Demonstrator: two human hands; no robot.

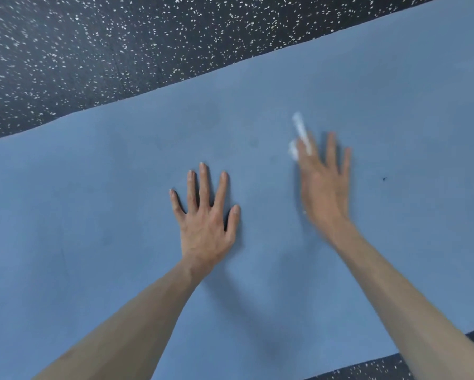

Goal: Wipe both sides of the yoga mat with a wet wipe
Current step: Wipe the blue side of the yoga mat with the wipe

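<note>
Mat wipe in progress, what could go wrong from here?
1. The wet wipe sticks out past the blurred right hand under straight fingers, so it may slip out or bunch up.
2. Only the flat left hand pins the yoga mat; it could creep on the speckled floor.

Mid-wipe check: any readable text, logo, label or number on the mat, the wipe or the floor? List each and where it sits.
None: no text, logo, number or sign shows anywhere.
Mat: plain blue, no print.
Wipe under the right hand: blurred white, nothing legible.
Floor: only white speckles.
Left hand: flat on the mat, bare.
</note>
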